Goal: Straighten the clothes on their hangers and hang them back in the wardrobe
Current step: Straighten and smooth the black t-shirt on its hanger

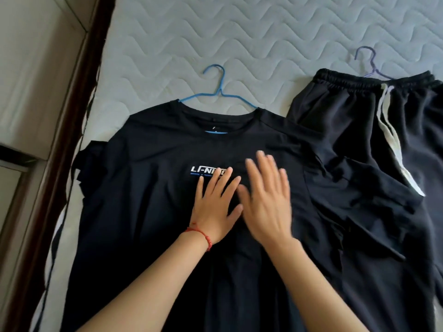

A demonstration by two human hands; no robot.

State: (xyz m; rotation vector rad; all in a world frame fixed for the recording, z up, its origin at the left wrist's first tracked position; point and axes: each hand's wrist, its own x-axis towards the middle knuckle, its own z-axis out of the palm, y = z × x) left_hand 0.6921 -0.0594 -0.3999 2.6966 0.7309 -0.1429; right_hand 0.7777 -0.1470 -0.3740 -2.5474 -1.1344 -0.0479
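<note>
Left hand (214, 207) flat, fingers spread, pressing black T-shirt (148, 212) on bed (263, 44). Right hand (267, 202) just beside it, open, blurred. Blue hanger (217, 89) beyond fingertips; black pants (359, 144) w/ purple hanger (369, 63) to right.

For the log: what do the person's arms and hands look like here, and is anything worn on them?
Both forearms are bare, with no sleeves in view and no gloves. The left hand has a thin red braided cord bracelet around its wrist. The right hand wears nothing visible: no ring, watch or band. It is slightly blurred in the picture.
</note>
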